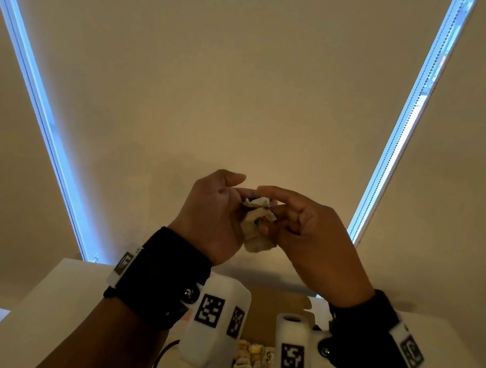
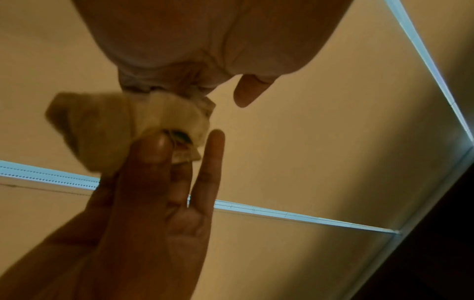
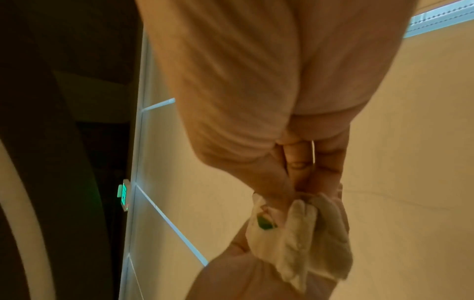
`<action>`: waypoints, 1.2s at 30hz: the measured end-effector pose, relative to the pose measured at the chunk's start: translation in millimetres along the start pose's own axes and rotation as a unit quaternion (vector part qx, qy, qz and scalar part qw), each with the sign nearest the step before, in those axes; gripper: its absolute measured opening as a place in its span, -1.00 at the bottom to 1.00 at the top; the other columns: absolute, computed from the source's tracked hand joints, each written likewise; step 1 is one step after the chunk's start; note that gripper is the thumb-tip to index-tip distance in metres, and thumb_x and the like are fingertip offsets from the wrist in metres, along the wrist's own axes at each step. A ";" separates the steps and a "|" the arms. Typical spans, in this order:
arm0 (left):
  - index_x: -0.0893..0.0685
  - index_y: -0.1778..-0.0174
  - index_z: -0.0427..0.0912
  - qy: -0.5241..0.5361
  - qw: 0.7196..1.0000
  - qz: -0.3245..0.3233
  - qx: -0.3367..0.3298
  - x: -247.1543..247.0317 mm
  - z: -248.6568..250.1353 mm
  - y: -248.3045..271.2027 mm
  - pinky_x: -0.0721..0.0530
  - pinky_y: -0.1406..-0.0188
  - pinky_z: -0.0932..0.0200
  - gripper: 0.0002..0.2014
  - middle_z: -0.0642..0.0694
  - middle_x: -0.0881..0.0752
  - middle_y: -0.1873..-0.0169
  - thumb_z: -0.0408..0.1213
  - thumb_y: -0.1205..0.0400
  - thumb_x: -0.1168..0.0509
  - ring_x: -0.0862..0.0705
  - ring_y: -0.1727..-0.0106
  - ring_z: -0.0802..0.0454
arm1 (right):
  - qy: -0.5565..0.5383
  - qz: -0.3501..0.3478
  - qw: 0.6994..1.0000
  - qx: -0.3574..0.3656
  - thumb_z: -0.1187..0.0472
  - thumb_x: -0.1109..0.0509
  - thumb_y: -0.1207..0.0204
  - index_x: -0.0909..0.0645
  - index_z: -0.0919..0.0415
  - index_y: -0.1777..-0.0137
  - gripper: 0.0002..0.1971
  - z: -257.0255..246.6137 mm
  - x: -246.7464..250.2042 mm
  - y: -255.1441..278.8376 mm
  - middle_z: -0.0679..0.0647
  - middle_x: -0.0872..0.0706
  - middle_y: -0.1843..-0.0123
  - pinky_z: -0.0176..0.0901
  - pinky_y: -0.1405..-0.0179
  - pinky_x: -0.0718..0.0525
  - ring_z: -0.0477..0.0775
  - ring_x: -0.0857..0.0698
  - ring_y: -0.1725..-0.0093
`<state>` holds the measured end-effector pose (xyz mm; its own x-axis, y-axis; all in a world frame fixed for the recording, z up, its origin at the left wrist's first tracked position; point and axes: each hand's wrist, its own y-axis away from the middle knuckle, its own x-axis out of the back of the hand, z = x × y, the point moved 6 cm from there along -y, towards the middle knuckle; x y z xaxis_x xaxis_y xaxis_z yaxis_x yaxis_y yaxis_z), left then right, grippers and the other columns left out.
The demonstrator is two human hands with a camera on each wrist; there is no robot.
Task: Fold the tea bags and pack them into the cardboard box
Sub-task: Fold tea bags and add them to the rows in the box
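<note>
**Mid-fold, bag held up w/ both hands**

Left hand [image 1: 216, 211] & right hand [image 1: 301, 222] both pinch the crumpled off-white paper tea bag [image 1: 256, 222], raised at 12 o'clock from the brown cardboard box [image 1: 282, 301], prob. so fingertips can crease it freely. Folded bags [image 1: 251, 367] already line the box.

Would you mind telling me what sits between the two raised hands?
A crumpled tea bag sits there, pinched by the left hand and the right hand; the head view shows it best.
</note>
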<state>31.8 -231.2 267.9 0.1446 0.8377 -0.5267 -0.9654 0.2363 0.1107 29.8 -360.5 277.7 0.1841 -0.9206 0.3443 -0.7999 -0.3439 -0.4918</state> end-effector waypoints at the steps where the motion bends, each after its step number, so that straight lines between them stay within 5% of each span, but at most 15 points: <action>1: -0.43 -0.52 -0.64 -0.005 1.000 -0.009 0.002 -1.4 -0.1 0.9 -0.56 -0.11 -0.13 -0.29 -0.48 -0.55 -0.22 -0.04 -0.71 0.03 -0.47 -0.18 -0.33 | -0.005 0.007 1.000 -0.005 0.50 -0.46 -0.56 -0.72 -0.15 -0.17 -0.54 1.8 0.9 -2.4 -0.34 -0.85 0.09 -0.48 0.06 -0.70 -0.22 -0.84 0.04; 6: -0.54 -0.49 -0.56 -0.052 0.998 -0.014 -0.017 4.2 -0.5 1.9 -0.57 -0.35 -0.20 -0.34 -0.56 -0.60 -0.34 -0.06 -0.65 -0.09 -0.56 -0.23 -0.32 | -0.054 0.037 0.998 -0.017 0.45 -0.48 -0.55 -0.78 0.08 -0.16 -0.70 2.3 14.4 -2.9 -0.08 -0.89 0.01 -0.37 0.04 -0.74 -0.07 -0.87 0.01; 8: -0.67 -0.44 -0.35 -0.106 0.992 0.000 -0.061 9.9 3.6 3.0 -0.55 -0.43 -0.20 -0.41 -0.36 -0.72 -0.33 -0.12 -0.51 -0.25 -0.63 -0.23 -0.23 | -0.109 0.033 0.993 -0.037 0.46 -0.45 -0.56 -0.77 0.24 -0.22 -0.72 2.5 18.4 -1.7 0.10 -0.89 -0.02 -0.24 0.00 -0.78 0.10 -0.87 -0.01; 11: -0.78 -0.29 -0.06 -0.268 0.941 0.004 -0.207 10.5 19.1 11.0 -0.65 -0.31 0.08 -0.71 0.04 -0.85 -0.11 -0.32 -0.65 -0.41 -0.76 -0.22 0.06 | -0.197 0.011 0.978 -0.069 0.37 -0.44 -0.52 -0.71 0.39 -0.29 -0.66 3.7 20.6 -1.5 0.31 -0.85 -0.05 0.07 -0.08 -0.78 0.29 -0.84 0.01; 15: -0.83 -0.17 -0.15 -0.313 0.899 0.011 -0.308 3.9 28.9 18.9 -0.79 -0.22 -0.15 -0.80 -0.14 -0.88 -0.04 -0.39 -0.67 -0.41 -0.84 -0.13 -0.17 | -0.227 -0.014 0.970 -0.085 0.28 -0.45 -0.43 -0.70 0.37 -0.30 -0.58 0.3 20.4 -2.6 0.27 -0.85 -0.09 -0.01 -0.12 -0.77 0.22 -0.84 -0.05; 22: -0.85 -0.04 -0.13 -0.214 0.935 0.105 -0.263 18.8 30.1 19.7 -0.82 0.15 0.05 -0.89 -0.21 -0.89 0.14 -0.34 -0.63 -0.47 -0.86 0.06 -0.27 | -0.243 0.017 0.966 -0.087 0.29 -0.46 -0.40 -0.63 0.22 -0.41 -0.48 2.3 24.1 3.6 0.26 -0.86 -0.11 -0.07 -0.13 -0.78 0.22 -0.84 -0.12; 26: -0.77 -0.08 -0.16 -0.193 0.937 0.129 -0.260 25.9 31.3 17.6 -0.81 0.22 0.13 -0.87 -0.27 -0.87 0.19 -0.34 -0.64 -0.48 -0.85 0.15 -0.20 | -0.259 0.057 0.960 -0.091 0.25 -0.50 -0.33 -0.66 0.16 -0.36 -0.48 3.1 33.6 7.7 0.22 -0.87 -0.09 -0.15 -0.09 -0.79 0.18 -0.84 -0.14; 30: -0.78 0.00 -0.13 -0.287 0.901 0.114 -0.304 19.3 33.0 18.0 -0.85 0.21 0.11 -0.93 -0.12 -0.89 0.20 -0.38 -0.67 -0.44 -0.87 0.16 -0.08 | -0.259 0.087 0.959 -0.071 0.12 -0.61 -0.14 -0.70 0.16 -0.23 -0.42 -1.6 35.2 6.3 0.14 -0.87 -0.09 -0.19 -0.01 -0.79 0.13 -0.85 -0.12; 36: -0.82 -0.13 0.05 -0.370 0.865 0.059 -0.335 -1.8 25.0 17.8 -0.86 0.03 0.09 -0.80 0.07 -0.88 -0.01 -0.33 -0.73 -0.37 -0.85 -0.01 0.05 | -0.137 0.142 0.979 -0.046 0.38 -0.60 -0.40 -0.64 0.16 -0.02 -0.73 -4.2 38.1 5.5 0.06 -0.78 -0.09 -0.23 0.05 -0.80 -0.02 -0.84 -0.06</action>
<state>19.8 -216.1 291.9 -0.1031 0.9808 0.1653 -0.8567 -0.0031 -0.5159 30.0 -396.6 291.5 0.0821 -0.9962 -0.0300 -0.8872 -0.0594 -0.4575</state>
